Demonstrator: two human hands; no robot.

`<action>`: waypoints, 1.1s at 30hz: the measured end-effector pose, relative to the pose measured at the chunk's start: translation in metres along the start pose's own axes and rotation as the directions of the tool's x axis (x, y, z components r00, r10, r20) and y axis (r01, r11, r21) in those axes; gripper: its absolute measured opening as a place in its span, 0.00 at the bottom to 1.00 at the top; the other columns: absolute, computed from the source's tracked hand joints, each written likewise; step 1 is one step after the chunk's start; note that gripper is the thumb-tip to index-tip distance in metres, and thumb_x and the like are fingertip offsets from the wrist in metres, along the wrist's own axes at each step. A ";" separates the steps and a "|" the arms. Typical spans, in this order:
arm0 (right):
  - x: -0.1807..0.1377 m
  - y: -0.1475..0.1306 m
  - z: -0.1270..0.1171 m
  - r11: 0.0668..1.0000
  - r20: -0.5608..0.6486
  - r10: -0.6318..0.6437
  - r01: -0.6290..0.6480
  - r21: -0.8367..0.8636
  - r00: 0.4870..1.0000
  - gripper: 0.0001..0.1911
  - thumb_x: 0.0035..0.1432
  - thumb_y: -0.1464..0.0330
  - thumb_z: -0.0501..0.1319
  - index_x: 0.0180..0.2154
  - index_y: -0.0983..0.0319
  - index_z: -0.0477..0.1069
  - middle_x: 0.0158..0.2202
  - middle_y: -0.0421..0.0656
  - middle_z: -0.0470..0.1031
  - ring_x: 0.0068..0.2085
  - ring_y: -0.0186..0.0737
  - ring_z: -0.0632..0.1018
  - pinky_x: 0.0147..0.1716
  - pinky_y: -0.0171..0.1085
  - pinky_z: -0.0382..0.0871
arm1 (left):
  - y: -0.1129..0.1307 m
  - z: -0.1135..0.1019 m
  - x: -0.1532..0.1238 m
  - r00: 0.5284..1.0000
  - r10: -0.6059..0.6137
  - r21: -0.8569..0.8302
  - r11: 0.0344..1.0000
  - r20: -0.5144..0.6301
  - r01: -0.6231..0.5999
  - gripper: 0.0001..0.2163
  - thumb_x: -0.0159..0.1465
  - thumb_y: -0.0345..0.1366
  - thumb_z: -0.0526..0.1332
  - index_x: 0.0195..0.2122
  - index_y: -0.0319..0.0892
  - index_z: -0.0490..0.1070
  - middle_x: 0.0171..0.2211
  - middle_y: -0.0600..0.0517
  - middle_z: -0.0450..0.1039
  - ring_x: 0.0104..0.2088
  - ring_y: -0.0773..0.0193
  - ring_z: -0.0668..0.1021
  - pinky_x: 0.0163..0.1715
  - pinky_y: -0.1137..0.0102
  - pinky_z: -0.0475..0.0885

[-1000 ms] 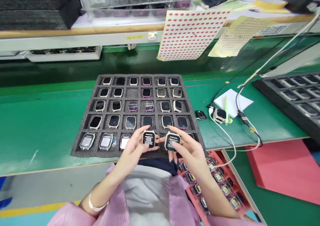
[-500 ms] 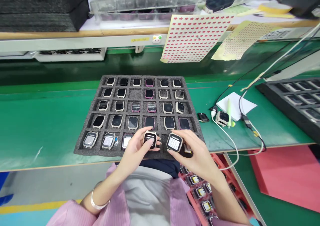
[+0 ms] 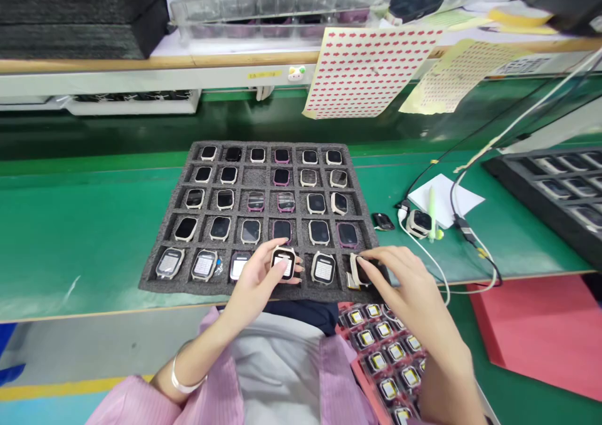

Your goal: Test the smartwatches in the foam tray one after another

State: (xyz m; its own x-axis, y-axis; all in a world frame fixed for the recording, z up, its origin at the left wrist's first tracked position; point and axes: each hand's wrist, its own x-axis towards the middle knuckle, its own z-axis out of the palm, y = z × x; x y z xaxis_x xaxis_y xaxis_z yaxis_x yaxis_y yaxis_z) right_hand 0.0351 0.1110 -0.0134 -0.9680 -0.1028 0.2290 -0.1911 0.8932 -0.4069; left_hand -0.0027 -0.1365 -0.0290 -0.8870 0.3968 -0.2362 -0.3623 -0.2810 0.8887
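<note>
A dark grey foam tray (image 3: 162, 224) holds rows of square watch heads in its compartments. My left hand (image 3: 256, 274) is closed around a light-framed smartwatch (image 3: 283, 264), its screen lit with a white panel, over the front row. My right hand (image 3: 399, 278) reaches into the front right corner compartment, thumb and fingers pinching another watch head (image 3: 356, 269) that stands tilted; part of it is hidden by the fingers. Between the hands, a watch with a lit screen (image 3: 323, 268) lies in its compartment. More lit watches (image 3: 205, 264) lie at the front left.
Right of the tray are a black part (image 3: 382, 221), a cabled watch (image 3: 418, 223), a green pen (image 3: 431, 209) and white paper (image 3: 444, 199). Another foam tray (image 3: 527, 187) stands far right. Below the table edge sits a red tray (image 3: 371, 375) of watches. Arrow sticker sheets (image 3: 371, 68) hang from the shelf.
My right hand has let go of a lit watch, now lying in its front-row compartment, and moved right onto the corner watch. The screen of the watch in my left hand has turned mostly white.
</note>
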 end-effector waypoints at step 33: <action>-0.012 0.009 0.017 0.919 0.025 0.297 -0.293 0.262 0.954 0.17 0.53 0.54 0.63 0.38 0.60 0.72 0.26 0.40 0.69 0.26 0.37 0.67 0.25 0.36 0.60 | 0.008 -0.002 0.010 0.879 0.266 0.894 0.106 0.396 -0.435 0.20 0.65 0.37 0.55 0.58 0.42 0.60 0.40 0.45 0.70 0.41 0.54 0.74 0.42 0.62 0.71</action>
State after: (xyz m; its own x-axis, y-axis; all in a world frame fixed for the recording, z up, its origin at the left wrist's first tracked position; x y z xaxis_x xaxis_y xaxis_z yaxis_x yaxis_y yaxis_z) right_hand 0.0424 0.1132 -0.0351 -0.9849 0.1562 0.0751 0.0655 0.7365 -0.6732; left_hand -0.0153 -0.1369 -0.0248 -0.7626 0.6199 0.1849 0.6034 0.5787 0.5486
